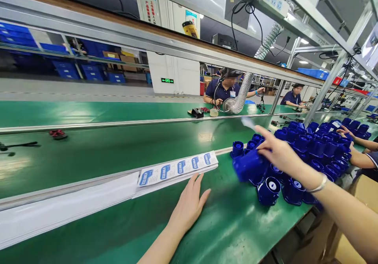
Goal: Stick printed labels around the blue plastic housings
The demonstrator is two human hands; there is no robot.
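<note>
- The left hand (189, 203) lies flat and open on the green worktop (230, 224), its grip empty, fingertips just short of a stack of labels (177, 167).
- The right hand (277, 152) has its grip closed on a blue cup (249, 165), tilted, with a heap of blue cups (319, 146) just beyond.

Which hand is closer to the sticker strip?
Left. The left hand lies flat on the table just below the sticker strip. The right hand is off to its right, on a blue part.
</note>
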